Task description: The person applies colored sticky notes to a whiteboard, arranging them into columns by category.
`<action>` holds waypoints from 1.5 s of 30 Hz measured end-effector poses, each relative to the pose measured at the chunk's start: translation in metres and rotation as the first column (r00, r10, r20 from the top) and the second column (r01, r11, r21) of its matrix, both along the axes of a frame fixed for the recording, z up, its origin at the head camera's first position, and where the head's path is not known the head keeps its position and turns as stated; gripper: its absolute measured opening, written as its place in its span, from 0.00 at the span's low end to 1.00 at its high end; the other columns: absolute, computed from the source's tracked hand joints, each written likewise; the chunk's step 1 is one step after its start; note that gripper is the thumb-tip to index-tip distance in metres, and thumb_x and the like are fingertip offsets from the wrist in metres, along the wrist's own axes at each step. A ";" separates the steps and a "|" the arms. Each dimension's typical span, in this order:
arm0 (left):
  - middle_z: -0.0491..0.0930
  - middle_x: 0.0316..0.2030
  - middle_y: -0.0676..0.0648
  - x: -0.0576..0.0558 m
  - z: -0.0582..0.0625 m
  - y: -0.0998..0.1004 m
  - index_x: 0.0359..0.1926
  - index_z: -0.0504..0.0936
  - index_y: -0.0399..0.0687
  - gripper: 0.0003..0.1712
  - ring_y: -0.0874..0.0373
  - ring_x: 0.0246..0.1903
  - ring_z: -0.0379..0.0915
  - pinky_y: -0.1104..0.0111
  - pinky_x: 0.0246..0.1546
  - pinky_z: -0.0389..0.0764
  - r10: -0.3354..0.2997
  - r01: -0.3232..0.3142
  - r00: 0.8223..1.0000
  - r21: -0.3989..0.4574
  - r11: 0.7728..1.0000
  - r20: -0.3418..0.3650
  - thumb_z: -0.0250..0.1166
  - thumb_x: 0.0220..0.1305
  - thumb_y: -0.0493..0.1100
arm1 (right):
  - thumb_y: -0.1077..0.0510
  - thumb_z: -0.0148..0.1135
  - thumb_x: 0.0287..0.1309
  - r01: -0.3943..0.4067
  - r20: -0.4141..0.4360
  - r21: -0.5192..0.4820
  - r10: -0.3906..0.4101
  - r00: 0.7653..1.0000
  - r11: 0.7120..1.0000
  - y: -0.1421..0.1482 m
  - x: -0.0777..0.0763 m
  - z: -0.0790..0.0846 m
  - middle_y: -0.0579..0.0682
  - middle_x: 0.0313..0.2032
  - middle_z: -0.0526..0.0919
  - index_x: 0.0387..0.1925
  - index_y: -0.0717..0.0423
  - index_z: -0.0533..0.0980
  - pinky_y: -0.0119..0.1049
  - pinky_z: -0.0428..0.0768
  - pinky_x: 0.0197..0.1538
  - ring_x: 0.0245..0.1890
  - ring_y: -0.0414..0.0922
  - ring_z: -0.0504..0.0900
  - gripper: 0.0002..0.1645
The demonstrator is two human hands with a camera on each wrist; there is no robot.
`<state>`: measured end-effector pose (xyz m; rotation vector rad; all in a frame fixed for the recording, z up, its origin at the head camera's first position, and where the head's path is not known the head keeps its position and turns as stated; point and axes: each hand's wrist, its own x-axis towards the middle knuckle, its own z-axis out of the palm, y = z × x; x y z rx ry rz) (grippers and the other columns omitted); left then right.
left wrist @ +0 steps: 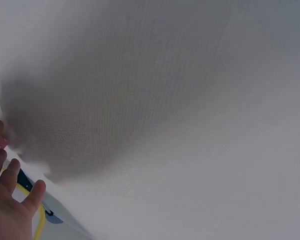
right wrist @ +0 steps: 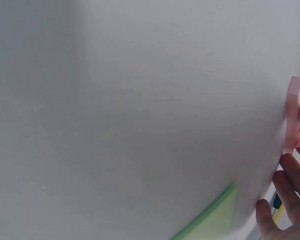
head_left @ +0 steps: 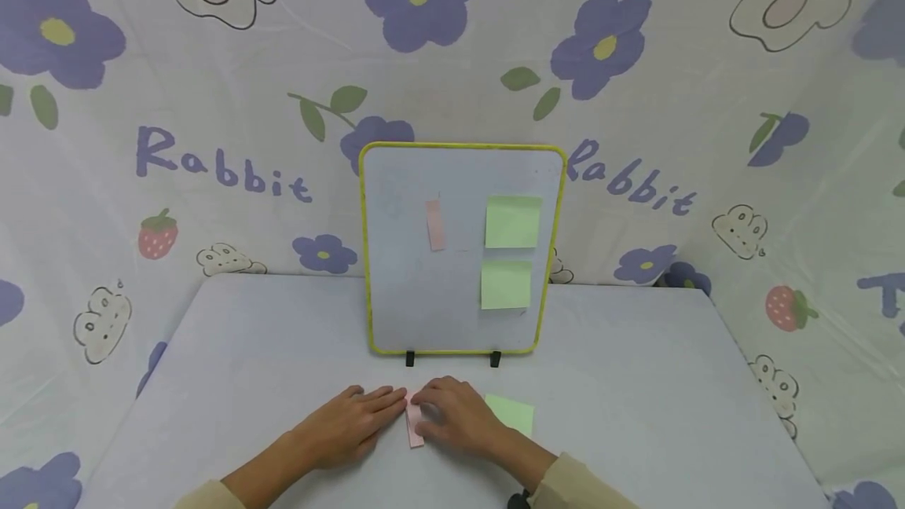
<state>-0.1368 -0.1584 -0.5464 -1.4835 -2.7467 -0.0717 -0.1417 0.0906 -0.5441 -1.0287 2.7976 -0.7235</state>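
Note:
A narrow pad of pink sticky notes (head_left: pixel 414 438) lies on the white table below the whiteboard. My left hand (head_left: pixel 348 424) rests beside it, straight fingertips at its upper left edge. From the other side my right hand (head_left: pixel 463 415) bends over the pad, its thumb and curled fingers pinching at a pink note. In the right wrist view the pink pad (right wrist: pixel 292 112) stands at the right edge, with a pink sheet partly raised among the fingers. A pale green sticky note pad (head_left: pixel 516 415) lies just right of my right hand, partly covered by it.
A yellow-framed whiteboard (head_left: pixel 410 305) stands upright on black feet (head_left: pixel 410 359). It bears one pink strip (head_left: pixel 434 225) and two green notes, an upper note (head_left: pixel 512 222) and a lower note (head_left: pixel 505 286). Behind hangs a patterned cloth (head_left: pixel 233 93). A dark object (head_left: pixel 518 501) shows by the right sleeve.

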 end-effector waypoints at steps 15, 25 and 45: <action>0.70 0.68 0.44 0.004 -0.001 -0.003 0.70 0.71 0.47 0.27 0.50 0.64 0.71 0.53 0.53 0.76 0.001 -0.001 1.000 0.072 0.997 0.004 0.54 0.74 0.48 | 0.56 0.68 0.60 0.052 0.127 -0.095 -0.040 0.991 0.994 -0.006 -0.007 0.002 0.40 0.40 0.85 0.51 0.53 0.82 0.35 0.77 0.49 0.42 0.35 0.78 0.17; 0.68 0.70 0.48 0.002 0.005 0.002 0.70 0.72 0.51 0.27 0.52 0.66 0.68 0.49 0.56 0.73 0.062 -0.064 0.994 0.025 0.998 0.094 0.46 0.78 0.55 | 0.59 0.69 0.59 0.063 0.212 -0.170 -0.026 0.977 0.983 -0.009 -0.008 0.004 0.39 0.40 0.86 0.48 0.54 0.84 0.41 0.75 0.56 0.43 0.34 0.80 0.14; 0.72 0.67 0.47 0.001 0.008 0.002 0.69 0.73 0.54 0.25 0.52 0.64 0.71 0.54 0.53 0.75 0.063 -0.061 0.995 -0.027 0.998 0.083 0.48 0.77 0.53 | 0.64 0.67 0.60 0.148 0.343 -0.310 -0.035 0.939 0.939 -0.014 -0.008 0.014 0.46 0.37 0.88 0.43 0.60 0.86 0.31 0.80 0.44 0.37 0.35 0.83 0.09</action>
